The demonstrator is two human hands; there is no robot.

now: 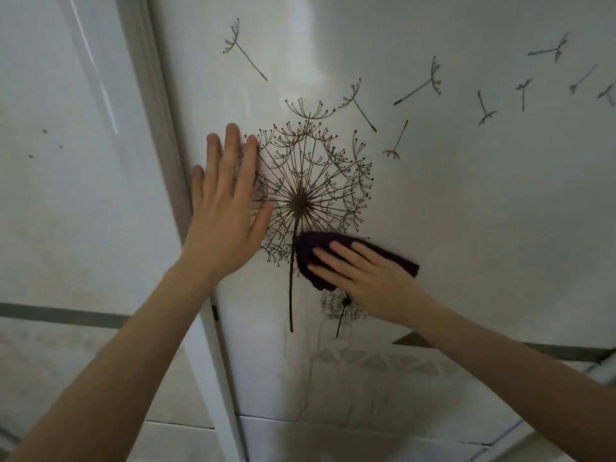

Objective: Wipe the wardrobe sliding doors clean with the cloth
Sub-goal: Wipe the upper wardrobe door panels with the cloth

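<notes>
**Cloth pressed flat to the dandelion door**

The pale grey, glossy wardrobe sliding door (pixel 483 201) fills the right and middle of the view, tilted by the wide lens. A second glossy pale sliding door (pixel 66 208) takes up the left side. A light grey vertical frame edge (pixel 156 105) runs between the two. A dull grey horizontal band (pixel 60 314) crosses the left door low down, and a similar band shows on the right door behind the right forearm.

Both bare forearms reach up from the bottom corners to the right door. On that door sits a large dark dandelion-head decal (pixel 301 203) with a long thin stem running down from it. Loose dark dandelion seed decals (pixel 420 84) scatter above it and off to the right.

The left hand (pixel 223 221) lies flat on the door at the left rim of the dandelion head, just beside the frame edge. Its grip is wide: the fingers are straight, close together and point up, holding nothing.

The right hand (pixel 370 281) lies palm-down on the dark purple folded cloth (pixel 308 250), fingers straight and pointing up-left. Its grip is likewise wide, pressing the cloth against the door rather than curling round it. The cloth sits at the lower right of the dandelion head, touching the stem.

A small dark dandelion decal (pixel 345 303) shows just below the right hand. A few tiny dark specks (pixel 44 131) mark the left door.
</notes>
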